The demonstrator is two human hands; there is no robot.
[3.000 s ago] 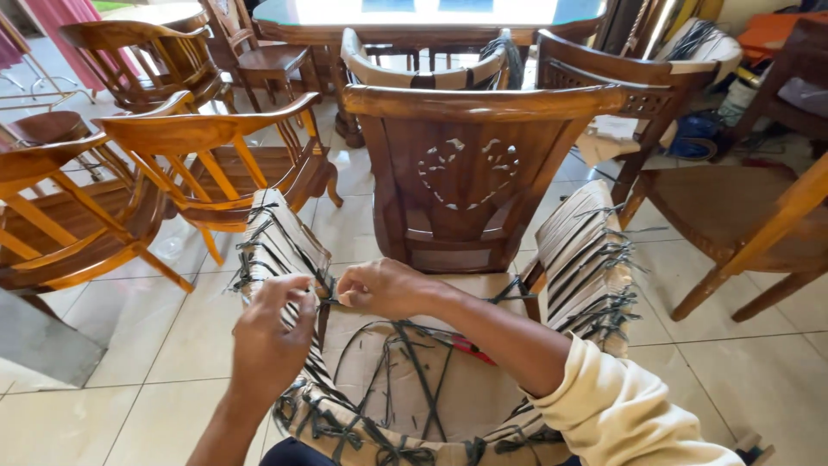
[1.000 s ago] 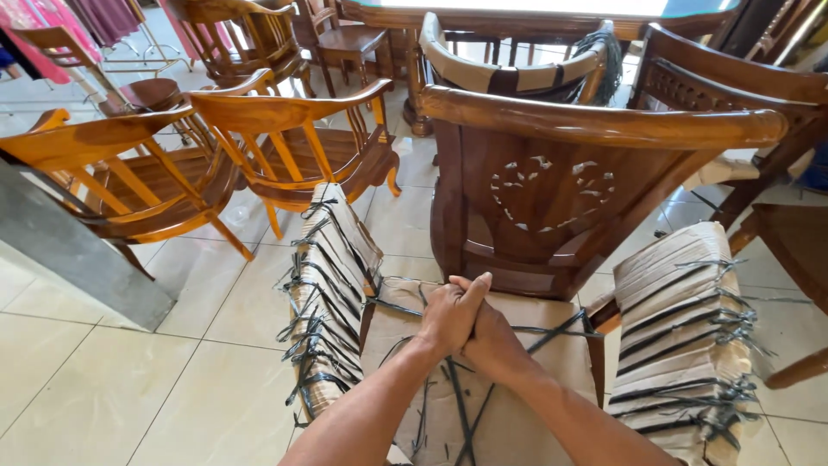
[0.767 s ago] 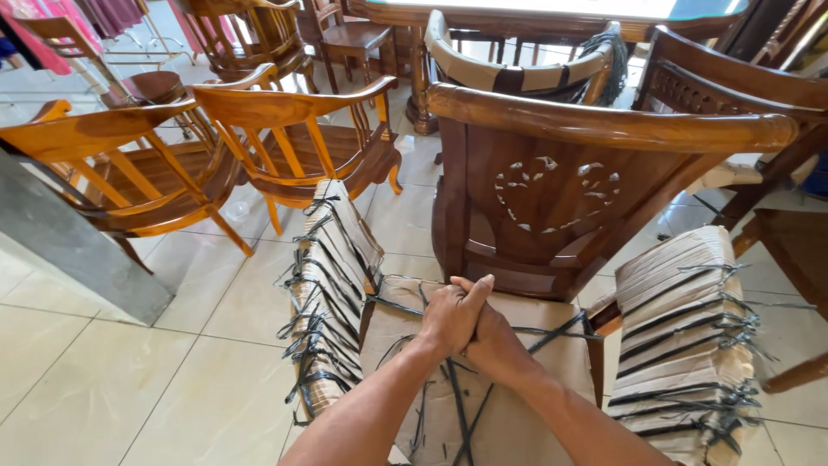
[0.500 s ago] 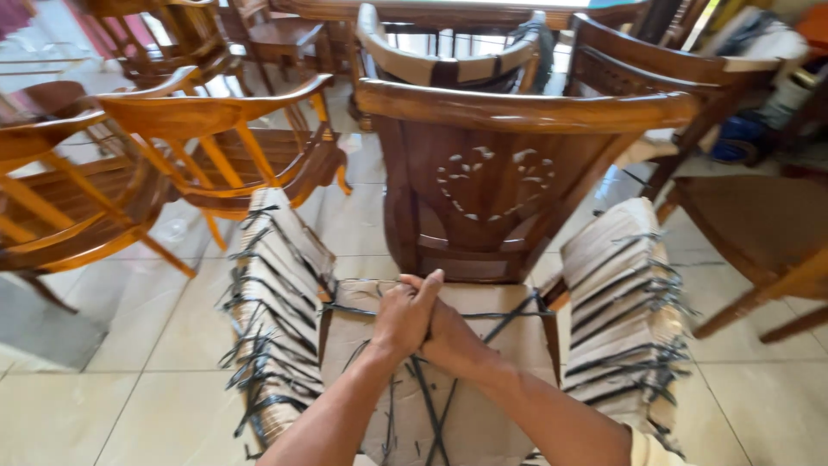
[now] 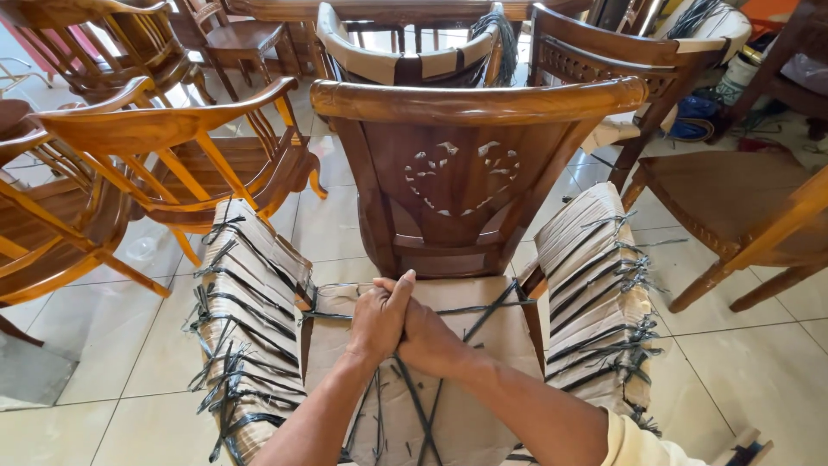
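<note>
A dark wooden chair (image 5: pixel 470 155) with a carved back stands in front of me. Its seat (image 5: pixel 466 423) and both armrests are wrapped in brown cardboard tied with black plastic straps (image 5: pixel 423 414). My left hand (image 5: pixel 379 319) and my right hand (image 5: pixel 431 336) are pressed together over the middle of the seat, where several straps cross. Both hands look closed around the straps there. The left armrest wrap (image 5: pixel 250 319) and the right armrest wrap (image 5: pixel 595 293) carry many strap loops with loose ends.
Orange-brown wooden chairs (image 5: pixel 155 164) crowd the left side. Another chair (image 5: pixel 742 216) stands at the right, more chairs and a table behind. One chair behind (image 5: pixel 414 60) is partly cardboard-wrapped. The floor (image 5: pixel 86 354) is pale tile.
Three seconds ago my hands worked a strap at the left armrest. They have since come together at the seat's middle and stay clasped there. The camera has shifted slightly.
</note>
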